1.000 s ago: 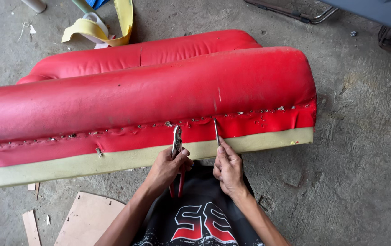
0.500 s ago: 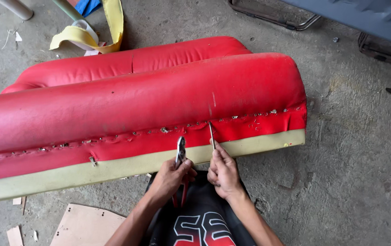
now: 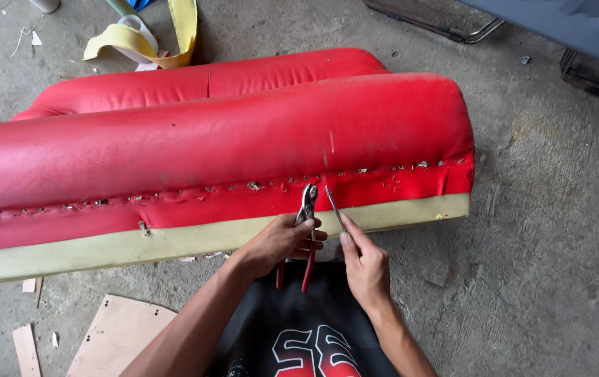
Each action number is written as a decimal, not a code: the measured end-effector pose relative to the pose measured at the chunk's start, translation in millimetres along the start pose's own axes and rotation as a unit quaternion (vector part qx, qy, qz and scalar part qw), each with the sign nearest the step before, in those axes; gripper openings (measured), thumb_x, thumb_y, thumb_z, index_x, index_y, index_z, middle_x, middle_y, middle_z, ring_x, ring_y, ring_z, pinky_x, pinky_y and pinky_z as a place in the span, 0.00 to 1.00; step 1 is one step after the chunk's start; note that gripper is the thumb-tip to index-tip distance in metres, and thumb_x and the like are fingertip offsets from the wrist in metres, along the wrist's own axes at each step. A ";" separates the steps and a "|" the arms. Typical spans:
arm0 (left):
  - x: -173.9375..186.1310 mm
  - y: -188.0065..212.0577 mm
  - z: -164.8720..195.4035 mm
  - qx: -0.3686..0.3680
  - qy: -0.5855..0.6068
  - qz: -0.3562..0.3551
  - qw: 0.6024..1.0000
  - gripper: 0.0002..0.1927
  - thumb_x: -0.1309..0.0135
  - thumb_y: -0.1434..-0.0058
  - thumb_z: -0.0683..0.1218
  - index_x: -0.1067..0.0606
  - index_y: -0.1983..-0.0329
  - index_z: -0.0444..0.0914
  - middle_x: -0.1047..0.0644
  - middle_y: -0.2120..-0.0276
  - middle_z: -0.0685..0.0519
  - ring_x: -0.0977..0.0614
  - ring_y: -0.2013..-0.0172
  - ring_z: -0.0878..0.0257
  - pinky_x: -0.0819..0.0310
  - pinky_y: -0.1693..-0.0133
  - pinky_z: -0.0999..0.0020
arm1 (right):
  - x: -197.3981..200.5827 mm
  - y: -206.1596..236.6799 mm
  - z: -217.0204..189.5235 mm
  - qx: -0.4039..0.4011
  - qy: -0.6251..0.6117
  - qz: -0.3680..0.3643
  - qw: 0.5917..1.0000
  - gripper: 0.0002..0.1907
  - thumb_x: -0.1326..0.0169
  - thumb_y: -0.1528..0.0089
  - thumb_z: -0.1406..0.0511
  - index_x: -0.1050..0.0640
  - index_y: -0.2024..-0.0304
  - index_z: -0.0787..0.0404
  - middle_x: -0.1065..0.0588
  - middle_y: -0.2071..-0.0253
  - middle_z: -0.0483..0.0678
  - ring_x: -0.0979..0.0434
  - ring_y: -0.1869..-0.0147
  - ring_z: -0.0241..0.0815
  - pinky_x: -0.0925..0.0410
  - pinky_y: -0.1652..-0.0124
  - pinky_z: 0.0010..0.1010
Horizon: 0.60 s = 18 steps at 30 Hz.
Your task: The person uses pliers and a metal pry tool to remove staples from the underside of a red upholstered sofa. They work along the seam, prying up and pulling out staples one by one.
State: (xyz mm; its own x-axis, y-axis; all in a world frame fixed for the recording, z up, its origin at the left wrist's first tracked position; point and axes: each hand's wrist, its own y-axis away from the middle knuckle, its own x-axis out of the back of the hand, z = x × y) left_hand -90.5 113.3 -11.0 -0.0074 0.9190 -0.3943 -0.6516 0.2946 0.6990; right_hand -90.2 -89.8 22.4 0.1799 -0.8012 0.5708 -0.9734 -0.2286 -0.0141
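I look down at a long red vinyl seat cushion (image 3: 208, 146) lying on its side on a grey concrete floor (image 3: 550, 230), its pale wooden base board (image 3: 174, 244) facing me. A row of metal staples (image 3: 257, 186) runs along the red edge just above that board. My left hand (image 3: 282, 241) is clenched around a pair of pliers (image 3: 305, 223) with red handles, the metal nose pointing up at the staple line, the handles hanging down towards my lap. My right hand (image 3: 363, 262) pinches a thin metal tool (image 3: 334, 207) between thumb and fingers; its slim shaft leans up and left, with the tip just beside the pliers' nose, near the red edge. Both hands sit close together in front of the board. Behind the cushion lies a curl of yellow foam strip (image 3: 139, 38). Flat cardboard offcuts (image 3: 114, 335) lie on the floor by my left forearm
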 end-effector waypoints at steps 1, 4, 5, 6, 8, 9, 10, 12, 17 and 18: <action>-1.8 -4.9 7.2 0.009 -0.004 -0.007 1.000 0.23 0.59 0.28 0.52 0.30 0.40 0.31 0.19 0.48 0.44 0.16 0.51 0.55 0.19 0.50 0.58 | 2.4 3.7 4.3 -0.023 -0.016 -0.003 1.000 0.19 0.48 0.31 0.63 0.24 0.37 0.57 0.19 0.47 0.56 0.16 0.47 0.44 0.26 0.53 0.31; -3.4 -13.6 20.7 0.042 -0.027 -0.010 0.999 0.24 0.58 0.29 0.53 0.30 0.40 0.30 0.20 0.48 0.40 0.16 0.50 0.51 0.18 0.51 0.54 | 9.8 17.6 17.4 -0.073 -0.057 -0.007 0.996 0.20 0.48 0.31 0.63 0.25 0.37 0.60 0.20 0.43 0.54 0.19 0.42 0.42 0.28 0.47 0.30; -2.3 -16.2 25.7 0.049 -0.037 -0.005 0.998 0.24 0.57 0.29 0.52 0.31 0.41 0.29 0.20 0.48 0.38 0.16 0.51 0.50 0.18 0.51 0.53 | 13.0 20.0 21.6 -0.066 -0.064 -0.006 0.996 0.20 0.47 0.31 0.63 0.25 0.37 0.61 0.20 0.43 0.54 0.19 0.41 0.42 0.28 0.46 0.30; -1.4 -17.6 29.7 0.048 -0.053 -0.004 0.997 0.24 0.57 0.29 0.53 0.31 0.41 0.28 0.20 0.48 0.37 0.15 0.52 0.49 0.17 0.53 0.54 | 15.0 22.1 24.9 -0.059 -0.071 -0.005 0.996 0.20 0.47 0.31 0.63 0.25 0.37 0.62 0.21 0.42 0.54 0.20 0.40 0.42 0.29 0.44 0.30; -1.3 -17.1 35.1 0.052 -0.086 -0.006 0.995 0.25 0.57 0.29 0.53 0.31 0.41 0.27 0.19 0.48 0.35 0.14 0.54 0.49 0.15 0.55 0.55 | 19.6 25.9 29.4 -0.172 -0.047 -0.030 0.984 0.22 0.46 0.32 0.62 0.24 0.35 0.57 0.17 0.51 0.54 0.21 0.55 0.44 0.29 0.54 0.31; -1.1 -16.7 37.7 0.066 -0.090 -0.004 0.994 0.25 0.57 0.29 0.52 0.31 0.42 0.26 0.19 0.49 0.35 0.14 0.55 0.48 0.15 0.55 0.55 | 20.7 26.7 30.6 -0.227 -0.035 -0.040 0.972 0.23 0.46 0.33 0.62 0.24 0.34 0.55 0.16 0.55 0.54 0.21 0.62 0.44 0.29 0.58 0.31; -0.6 -15.6 41.5 0.078 -0.096 -0.002 0.992 0.25 0.57 0.29 0.52 0.31 0.42 0.26 0.19 0.49 0.34 0.14 0.56 0.48 0.15 0.56 0.56 | 21.4 27.5 31.3 -0.167 -0.054 -0.026 0.984 0.22 0.46 0.32 0.62 0.24 0.35 0.57 0.17 0.52 0.53 0.20 0.57 0.40 0.29 0.56 0.29; 1.4 -16.0 55.4 0.085 -0.120 -0.026 0.989 0.24 0.57 0.29 0.50 0.31 0.42 0.24 0.19 0.51 0.34 0.14 0.58 0.47 0.15 0.58 0.56 | 22.4 27.9 32.0 -0.042 -0.084 0.000 0.996 0.20 0.47 0.31 0.63 0.25 0.36 0.61 0.18 0.47 0.51 0.19 0.48 0.32 0.28 0.52 0.25; 13.9 -14.8 98.0 0.153 -0.179 -0.085 0.968 0.25 0.60 0.29 0.49 0.31 0.44 0.20 0.18 0.56 0.29 0.14 0.61 0.41 0.15 0.59 0.55 | 25.3 31.4 33.1 -0.095 -0.078 -0.022 0.992 0.22 0.47 0.31 0.63 0.25 0.35 0.60 0.22 0.60 0.44 0.29 0.64 0.28 0.32 0.63 0.23; 13.6 -17.1 106.3 0.170 -0.196 -0.089 0.962 0.24 0.60 0.29 0.48 0.31 0.45 0.20 0.18 0.56 0.29 0.14 0.60 0.41 0.15 0.58 0.55 | 26.2 31.5 33.7 -0.045 -0.094 -0.017 0.994 0.21 0.47 0.31 0.63 0.26 0.36 0.62 0.20 0.55 0.40 0.26 0.61 0.26 0.30 0.61 0.21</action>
State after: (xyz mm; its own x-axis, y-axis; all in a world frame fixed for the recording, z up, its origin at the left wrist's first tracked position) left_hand 1.2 148.7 35.1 0.4110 0.8548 -0.3169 -0.3299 0.4635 0.8224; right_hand -111.3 -136.6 9.2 0.2278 -0.8854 0.4053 -0.9736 -0.2138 0.0801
